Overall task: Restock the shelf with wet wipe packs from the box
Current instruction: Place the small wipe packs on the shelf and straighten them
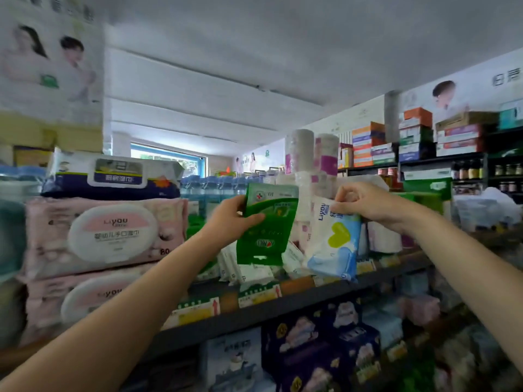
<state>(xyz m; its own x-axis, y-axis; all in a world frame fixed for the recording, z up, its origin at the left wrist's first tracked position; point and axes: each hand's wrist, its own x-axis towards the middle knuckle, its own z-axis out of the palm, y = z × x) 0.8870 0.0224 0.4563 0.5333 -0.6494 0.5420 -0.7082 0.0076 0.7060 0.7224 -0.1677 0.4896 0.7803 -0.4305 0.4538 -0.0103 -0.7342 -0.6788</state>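
Risk first: green wet wipe pack held upside down in left hand, thumb across the front and fingers behind, hovering above the small white packs on the shelf. Pinched only near its upper half, so likely to swing or slip if released too soon; dropped from there, could land on the loose heap and slide off the front edge. Right hand pinching the top corner of white-and-blue Liyou pack, which leans with its lower end resting on the shelf, close to the lip. Held by one corner only, so apt to tip forward over the price tags if let go before being pushed back. Heap of white packs already untidy; another pack pressed in could knock one out.

Counted: two hands, both closed on a pack. One green pack held, one white-and-blue pack held. Small white packs on the shelf at least four, exact number not clear because of overlap. Large pink packs at left, two stacked, with one dark blue pack on top. Box not in view.
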